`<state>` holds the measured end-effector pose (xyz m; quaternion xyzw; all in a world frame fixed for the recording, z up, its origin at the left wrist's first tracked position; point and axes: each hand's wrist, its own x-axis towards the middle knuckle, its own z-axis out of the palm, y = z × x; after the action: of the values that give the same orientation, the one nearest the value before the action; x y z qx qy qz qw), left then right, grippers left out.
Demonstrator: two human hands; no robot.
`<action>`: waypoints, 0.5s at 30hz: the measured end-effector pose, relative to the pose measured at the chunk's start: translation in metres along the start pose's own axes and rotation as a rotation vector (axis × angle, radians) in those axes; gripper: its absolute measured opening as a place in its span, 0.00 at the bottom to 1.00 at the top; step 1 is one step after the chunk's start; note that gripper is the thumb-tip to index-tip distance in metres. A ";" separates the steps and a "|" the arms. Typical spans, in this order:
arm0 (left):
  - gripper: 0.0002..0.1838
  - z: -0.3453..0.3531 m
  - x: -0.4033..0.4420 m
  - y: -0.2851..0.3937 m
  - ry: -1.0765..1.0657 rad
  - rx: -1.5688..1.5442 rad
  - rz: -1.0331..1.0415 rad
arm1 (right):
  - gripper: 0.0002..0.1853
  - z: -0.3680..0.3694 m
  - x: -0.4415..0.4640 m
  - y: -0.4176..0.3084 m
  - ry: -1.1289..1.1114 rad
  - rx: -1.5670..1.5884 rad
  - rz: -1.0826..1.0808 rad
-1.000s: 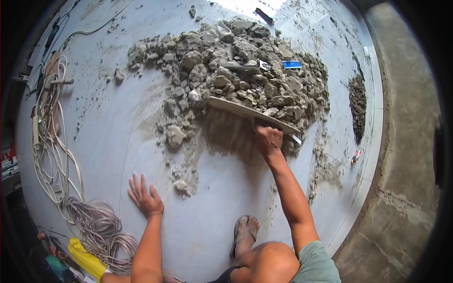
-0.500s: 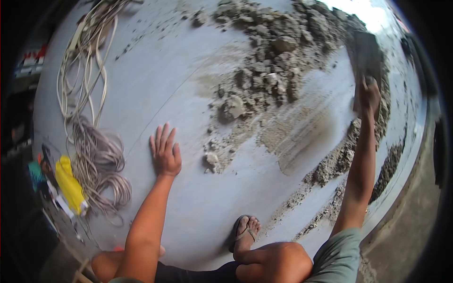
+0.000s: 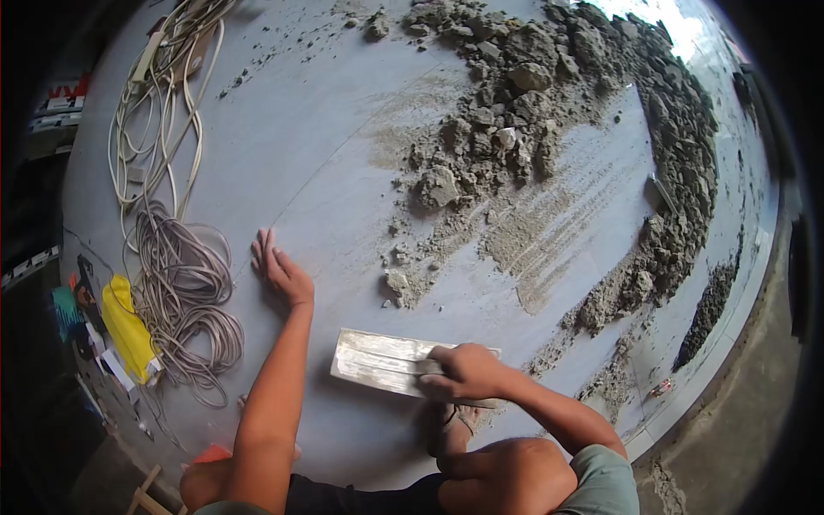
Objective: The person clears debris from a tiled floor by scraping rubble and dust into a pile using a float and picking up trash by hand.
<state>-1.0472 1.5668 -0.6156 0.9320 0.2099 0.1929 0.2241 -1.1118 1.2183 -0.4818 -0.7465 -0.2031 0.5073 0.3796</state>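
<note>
Pale, smooth floor (image 3: 339,137) spreads out on every side of the rubble (image 3: 532,112), with a drab strip of concrete (image 3: 730,390) beyond its right side. The float (image 3: 378,365) is on the near side of the rubble, apart from it, between the heap and the person's knees. Its long axis runs across the body, the right end dipping slightly toward the feet, so it points along the near side of the rubble rather than into it. From the float, the heap lies ahead and to the right.

The right hand (image 3: 463,373) is the nearer one to the rubble's right arm, its fingers curled around the float's handle, which they mostly hide; whether the plate touches the floor, I cannot tell. The left hand (image 3: 283,273), left of the rubble, has its fingers loosely extended and holds nothing.

Between the rubble's two arms, gritty streaks (image 3: 541,245) slant across the floor. Well left of the rubble lie coiled cables (image 3: 180,266) and, past them, a yellow item (image 3: 126,330).
</note>
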 end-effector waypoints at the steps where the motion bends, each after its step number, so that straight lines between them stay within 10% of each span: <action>1: 0.22 -0.003 0.003 -0.005 -0.006 -0.051 0.010 | 0.23 0.006 0.011 -0.002 0.066 -0.031 0.023; 15: 0.21 -0.012 0.003 -0.004 -0.012 -0.036 0.150 | 0.27 -0.247 0.103 0.093 0.987 -0.236 0.119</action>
<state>-1.0513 1.5758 -0.6070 0.9420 0.1345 0.2075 0.2268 -0.8527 1.1422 -0.5670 -0.9452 -0.0128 0.0887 0.3138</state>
